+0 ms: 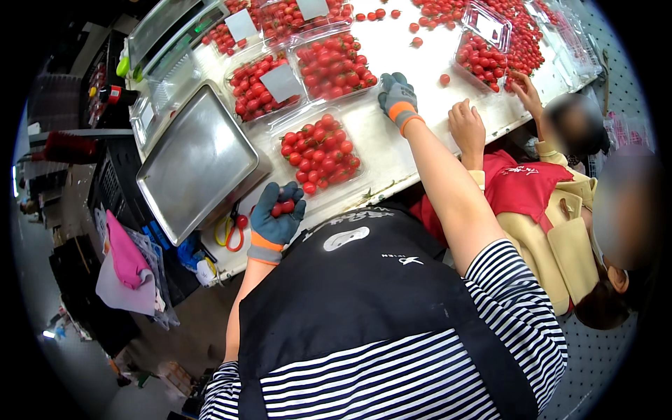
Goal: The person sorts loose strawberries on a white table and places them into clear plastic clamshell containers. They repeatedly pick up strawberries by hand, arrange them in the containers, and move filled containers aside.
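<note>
My left hand [278,215], in a dark blue-grey glove with an orange cuff, is palm up with curled fingers around a few cherry tomatoes [282,208]. Beyond it, a clear plastic container [320,152] full of cherry tomatoes lies on the white table [388,152]. My right hand [400,98], gloved alike, reaches over the table beside the right edge of another filled clamshell [336,65]; whether its fingers hold anything is hidden. Left of that clamshell is a filled one with a grey card [282,83] on top. Scissors [229,234] with red and yellow handles lie near my left hand.
A metal tray [202,163] stands at the left, tilted. At right, another person's hands [467,128] are near an open tomato container [480,60] and a large tomato heap [517,37]. A loose tomato [444,79] lies between us. Stacked clear containers [569,39] stand far right.
</note>
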`<state>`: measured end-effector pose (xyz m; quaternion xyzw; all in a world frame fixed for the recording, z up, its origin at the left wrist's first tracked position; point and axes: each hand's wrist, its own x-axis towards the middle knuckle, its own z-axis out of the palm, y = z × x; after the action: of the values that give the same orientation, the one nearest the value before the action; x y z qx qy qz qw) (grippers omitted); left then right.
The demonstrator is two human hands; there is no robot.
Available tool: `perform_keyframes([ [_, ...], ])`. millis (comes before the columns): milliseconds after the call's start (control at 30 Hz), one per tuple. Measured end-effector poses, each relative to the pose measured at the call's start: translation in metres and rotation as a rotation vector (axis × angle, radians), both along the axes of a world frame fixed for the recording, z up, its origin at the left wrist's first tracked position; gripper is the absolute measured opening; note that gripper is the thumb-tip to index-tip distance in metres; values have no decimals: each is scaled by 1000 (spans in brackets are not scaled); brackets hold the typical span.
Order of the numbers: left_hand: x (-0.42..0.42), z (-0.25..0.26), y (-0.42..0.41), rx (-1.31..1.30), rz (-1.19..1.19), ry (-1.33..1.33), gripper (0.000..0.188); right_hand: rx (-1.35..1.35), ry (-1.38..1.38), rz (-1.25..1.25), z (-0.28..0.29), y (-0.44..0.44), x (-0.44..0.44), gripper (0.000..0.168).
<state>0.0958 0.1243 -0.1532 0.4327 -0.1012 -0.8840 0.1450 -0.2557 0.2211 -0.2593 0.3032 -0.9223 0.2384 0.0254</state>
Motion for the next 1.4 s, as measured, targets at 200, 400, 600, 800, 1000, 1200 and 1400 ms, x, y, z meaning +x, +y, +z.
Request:
perform_keyframes([
  [200, 20, -18, -4, -88, 42, -68, 17, -643, -857, -311, 50, 1, 23, 35],
  [400, 3, -28, -1, -160, 20, -371, 23, -521, -758, 489, 73, -2, 124, 35],
  [600, 2, -24, -11, -221, -85, -360, 27, -471, -961, 262, 78, 1, 120, 30],
  [800, -2, -23, -7, -360, -182, -475, 30, -324, -747, 254, 69, 11, 106, 27],
  [1000, -17, -20, -5, -560, -307, -563, 24, -358, -731, 144, 78, 15, 123, 30],
  [1200, -17, -39, -17, -617, -474, -488, 17, 76, -126, 810, 94, -10, 152, 44],
  [1400, -19, -27, -19, -602, -471, -461, 18, -500, -565, 340, 97, -12, 112, 32],
])
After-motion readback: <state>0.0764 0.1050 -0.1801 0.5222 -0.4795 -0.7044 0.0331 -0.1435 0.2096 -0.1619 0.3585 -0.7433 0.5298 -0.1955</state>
